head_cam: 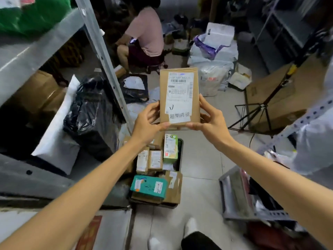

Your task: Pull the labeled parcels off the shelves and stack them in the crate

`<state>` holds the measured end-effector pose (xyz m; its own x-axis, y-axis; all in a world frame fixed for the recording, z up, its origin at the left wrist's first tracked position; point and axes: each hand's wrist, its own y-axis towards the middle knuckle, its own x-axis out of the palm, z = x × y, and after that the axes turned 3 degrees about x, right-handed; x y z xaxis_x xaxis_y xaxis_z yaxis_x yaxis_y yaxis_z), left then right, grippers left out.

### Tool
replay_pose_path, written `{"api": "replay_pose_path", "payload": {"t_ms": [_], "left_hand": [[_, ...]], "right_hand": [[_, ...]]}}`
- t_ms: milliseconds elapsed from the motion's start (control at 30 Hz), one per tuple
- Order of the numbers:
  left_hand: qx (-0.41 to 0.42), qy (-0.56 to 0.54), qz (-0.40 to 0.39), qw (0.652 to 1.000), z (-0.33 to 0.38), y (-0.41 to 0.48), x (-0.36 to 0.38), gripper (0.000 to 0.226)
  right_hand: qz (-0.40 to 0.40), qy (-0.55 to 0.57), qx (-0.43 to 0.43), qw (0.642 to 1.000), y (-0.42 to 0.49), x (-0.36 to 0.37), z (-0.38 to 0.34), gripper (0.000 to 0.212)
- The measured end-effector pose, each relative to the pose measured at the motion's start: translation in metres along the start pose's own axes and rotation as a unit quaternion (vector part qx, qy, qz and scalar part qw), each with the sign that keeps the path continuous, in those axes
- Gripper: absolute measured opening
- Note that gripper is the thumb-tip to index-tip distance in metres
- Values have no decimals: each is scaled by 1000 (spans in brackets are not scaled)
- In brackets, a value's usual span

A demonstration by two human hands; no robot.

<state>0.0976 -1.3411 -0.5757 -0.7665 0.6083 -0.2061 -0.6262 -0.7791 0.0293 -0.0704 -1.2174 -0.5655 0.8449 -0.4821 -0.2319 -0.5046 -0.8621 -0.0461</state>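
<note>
While the brown parcel (180,94) is held upright in the air above the crate (181,156), it is gripped only at its lower end: the left hand (149,121) is curled round the lower left edge and the right hand (207,120) is clamped on the lower right edge, with both thumbs laid along the bottom. The label is turned toward the camera, so a check of it is judged to be the step in hand, not the placing. The crate stands on the floor just right of the shelf post (108,69), below the hands and nearer. It is well filled: small brown boxes (149,161), a pale green box (170,148) and a teal box (149,185) are packed in it, and some seem to rise above the rim. The main risk is judged to lie there. If the parcel is set on those uneven tops, it could tilt and slide onto the tiles, or the green box, stood on end, could be knocked over. With so little of the parcel held, a slip could also be caused if one hand is released during the lowering.
</note>
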Motion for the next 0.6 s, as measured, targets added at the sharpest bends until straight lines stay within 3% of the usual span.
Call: {"api": "replay_pose_path", "payload": {"t_ms": [367, 600], "left_hand": [[-125, -24, -23, 992, -116, 93, 25, 74], [-226, -63, -36, 971, -223, 104, 55, 73]], "right_hand": [[-3, 33, 109, 993, 95, 15, 112, 79], [12, 8, 174, 985, 112, 39, 214, 84]]}}
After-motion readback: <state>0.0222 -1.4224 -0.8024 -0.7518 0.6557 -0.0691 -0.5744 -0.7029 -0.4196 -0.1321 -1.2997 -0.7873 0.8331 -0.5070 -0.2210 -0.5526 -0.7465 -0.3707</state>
